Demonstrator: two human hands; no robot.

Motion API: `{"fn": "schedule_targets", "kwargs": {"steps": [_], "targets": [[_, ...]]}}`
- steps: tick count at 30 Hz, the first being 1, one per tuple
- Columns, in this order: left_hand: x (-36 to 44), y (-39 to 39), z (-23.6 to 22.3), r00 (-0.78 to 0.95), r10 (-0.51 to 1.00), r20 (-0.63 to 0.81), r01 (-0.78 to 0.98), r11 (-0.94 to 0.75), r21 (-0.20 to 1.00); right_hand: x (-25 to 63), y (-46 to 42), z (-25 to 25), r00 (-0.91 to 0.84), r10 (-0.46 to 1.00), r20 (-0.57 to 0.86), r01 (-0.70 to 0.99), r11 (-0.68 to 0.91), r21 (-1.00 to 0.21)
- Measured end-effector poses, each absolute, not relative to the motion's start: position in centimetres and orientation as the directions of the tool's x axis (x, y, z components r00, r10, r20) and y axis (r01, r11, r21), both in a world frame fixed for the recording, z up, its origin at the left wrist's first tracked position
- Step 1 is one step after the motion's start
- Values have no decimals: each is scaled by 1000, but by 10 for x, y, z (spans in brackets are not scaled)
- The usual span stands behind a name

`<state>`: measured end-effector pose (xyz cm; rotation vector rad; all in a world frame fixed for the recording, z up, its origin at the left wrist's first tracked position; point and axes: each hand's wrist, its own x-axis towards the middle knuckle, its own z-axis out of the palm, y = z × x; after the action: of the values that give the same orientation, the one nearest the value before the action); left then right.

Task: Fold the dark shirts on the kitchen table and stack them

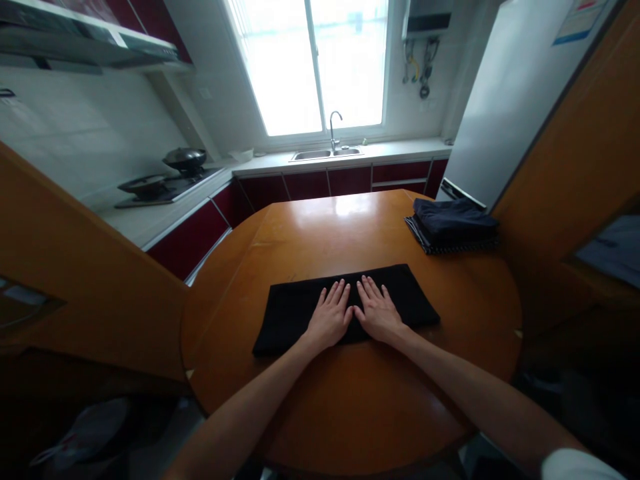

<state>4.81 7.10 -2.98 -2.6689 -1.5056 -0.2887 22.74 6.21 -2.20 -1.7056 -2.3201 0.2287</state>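
Note:
A folded black garment (290,313) lies flat across the wooden table (320,400) in front of me; its exact kind does not show. My left hand (331,315) rests palm down on its middle, fingers stretched out and pointing away from me. Beside it, my right hand (379,310) also lies flat on the cloth, fingers extended. The two thumbs meet or nearly meet at the centre. Both palms hide part of the garment's middle and near edge.
A stack of folded dark clothes (453,223) sits at the table's far right. Beyond the table are a counter with a sink (327,153), a stove with a wok (185,159) on the left, and a fridge (520,93) on the right. Wooden door frames flank the table.

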Motion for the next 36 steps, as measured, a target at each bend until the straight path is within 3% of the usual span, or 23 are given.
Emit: {"fn": "schedule_targets", "kwargs": {"steps": [17, 36], "targets": [[51, 71, -19, 492, 858, 148, 868, -496, -13, 261, 83, -10, -139, 989, -40, 931, 117, -347], [44, 77, -28, 563, 803, 198, 820, -573, -9, 268, 90, -11, -66, 998, 6, 927, 64, -370]]}}
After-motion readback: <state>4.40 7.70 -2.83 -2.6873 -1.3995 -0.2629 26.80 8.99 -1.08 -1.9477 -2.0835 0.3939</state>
